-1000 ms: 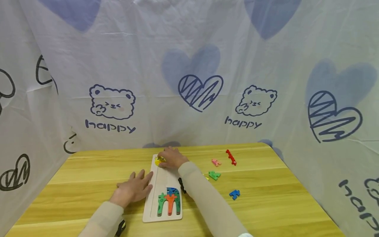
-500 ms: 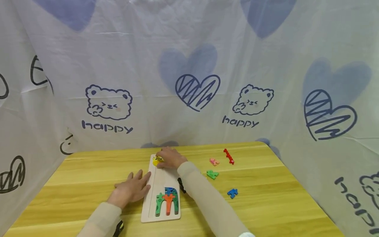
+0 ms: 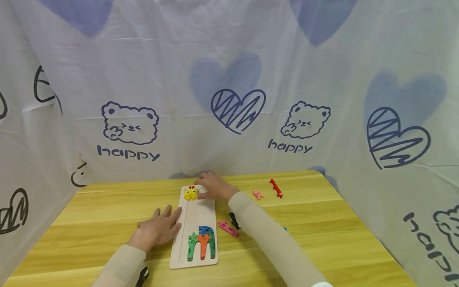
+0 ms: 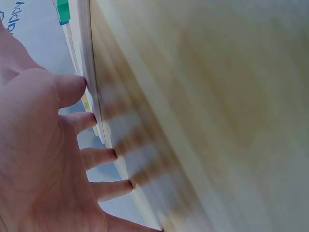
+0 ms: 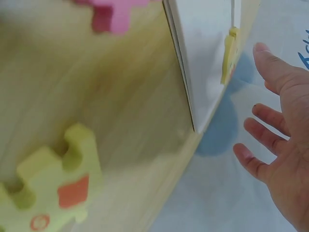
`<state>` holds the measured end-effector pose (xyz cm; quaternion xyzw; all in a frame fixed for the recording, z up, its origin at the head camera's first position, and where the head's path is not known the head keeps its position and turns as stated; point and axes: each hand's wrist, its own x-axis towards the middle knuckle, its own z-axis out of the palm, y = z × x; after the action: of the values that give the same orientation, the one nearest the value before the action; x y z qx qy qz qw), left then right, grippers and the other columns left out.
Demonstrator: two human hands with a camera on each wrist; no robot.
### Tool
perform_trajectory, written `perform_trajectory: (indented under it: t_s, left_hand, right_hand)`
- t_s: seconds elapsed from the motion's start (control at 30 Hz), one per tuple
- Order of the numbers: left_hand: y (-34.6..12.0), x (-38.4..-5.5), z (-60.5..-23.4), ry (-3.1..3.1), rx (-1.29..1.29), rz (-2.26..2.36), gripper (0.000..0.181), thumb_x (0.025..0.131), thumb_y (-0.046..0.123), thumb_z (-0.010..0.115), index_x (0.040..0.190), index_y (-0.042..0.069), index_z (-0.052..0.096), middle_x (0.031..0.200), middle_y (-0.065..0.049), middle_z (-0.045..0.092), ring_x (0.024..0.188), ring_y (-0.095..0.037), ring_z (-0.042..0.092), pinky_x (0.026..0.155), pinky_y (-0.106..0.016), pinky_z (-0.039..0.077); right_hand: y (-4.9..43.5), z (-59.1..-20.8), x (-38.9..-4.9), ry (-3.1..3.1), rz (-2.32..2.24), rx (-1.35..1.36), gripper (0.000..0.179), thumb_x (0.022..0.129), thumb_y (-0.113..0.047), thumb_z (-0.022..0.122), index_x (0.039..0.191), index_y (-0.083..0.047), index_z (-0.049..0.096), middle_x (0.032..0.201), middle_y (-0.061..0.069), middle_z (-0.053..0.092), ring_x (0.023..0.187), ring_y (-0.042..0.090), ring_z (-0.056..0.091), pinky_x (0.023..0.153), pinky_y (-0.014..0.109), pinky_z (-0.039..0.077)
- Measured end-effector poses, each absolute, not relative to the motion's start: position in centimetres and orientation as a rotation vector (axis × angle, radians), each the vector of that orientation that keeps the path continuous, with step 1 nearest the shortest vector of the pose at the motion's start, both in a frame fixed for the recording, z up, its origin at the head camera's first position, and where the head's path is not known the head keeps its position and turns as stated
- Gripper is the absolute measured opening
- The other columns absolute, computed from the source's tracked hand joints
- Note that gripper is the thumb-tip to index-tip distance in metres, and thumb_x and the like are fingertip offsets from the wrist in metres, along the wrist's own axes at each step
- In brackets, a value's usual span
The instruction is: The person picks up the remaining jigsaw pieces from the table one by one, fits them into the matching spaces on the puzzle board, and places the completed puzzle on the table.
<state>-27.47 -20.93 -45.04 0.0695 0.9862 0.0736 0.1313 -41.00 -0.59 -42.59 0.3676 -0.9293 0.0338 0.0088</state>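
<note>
A pale puzzle board (image 3: 190, 221) lies lengthwise on the table. At its far left corner sits a yellow giraffe-head puzzle piece (image 3: 191, 194) with red on top. My right hand (image 3: 215, 188) hovers just right of that piece; in the right wrist view the fingers (image 5: 264, 129) are spread and apart from it. Along the board's left edge rests my left hand (image 3: 159, 228), its thumb (image 4: 72, 90) touching the rim. Joined green, orange and blue leg-shaped pieces (image 3: 203, 242) fill the near end of the board.
Right of the board lie a pink piece (image 3: 228, 229), a light pink piece (image 3: 258, 194) and a long red piece (image 3: 276, 188). A yellow piece with an orange patch (image 5: 72, 186) shows in the right wrist view. My right sleeve mostly hides green and blue pieces.
My right hand has let go of the yellow giraffe-head piece and moved right, uncovering it. The pink piece beside the board has come into view. My left hand stays at the board's edge.
</note>
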Motion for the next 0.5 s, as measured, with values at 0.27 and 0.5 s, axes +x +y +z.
perform_trajectory:
  t_s: [0.27, 0.5]
  left_hand:
    - [-20.9, -27.4, -45.0, 2.875, 0.209, 0.223, 0.061, 0.108, 0.043, 0.044, 0.163, 0.02, 0.032, 0.169, -0.024, 0.026, 0.149, -0.061, 0.025, 0.091, -0.095, 0.028]
    - [-21.0, -27.4, -45.1, 2.88, 0.207, 0.227, 0.061, 0.108, 0.043, 0.044, 0.163, 0.02, 0.033, 0.169, -0.023, 0.026, 0.15, -0.061, 0.025, 0.092, -0.095, 0.028]
  right_hand:
    - [2.0, -41.9, -40.8, -2.899, 0.174, 1.192, 0.055, 0.097, -0.039, 0.072, 0.146, -0.017, 0.059, 0.145, 0.004, 0.061, 0.132, 0.02, 0.057, 0.116, 0.036, 0.048]
    - [4.1, -41.2, -39.8, -2.871, 0.15, 1.242, 0.053, 0.097, -0.037, 0.072, 0.143, -0.014, 0.061, 0.14, 0.006, 0.063, 0.129, 0.023, 0.058, 0.113, 0.038, 0.049]
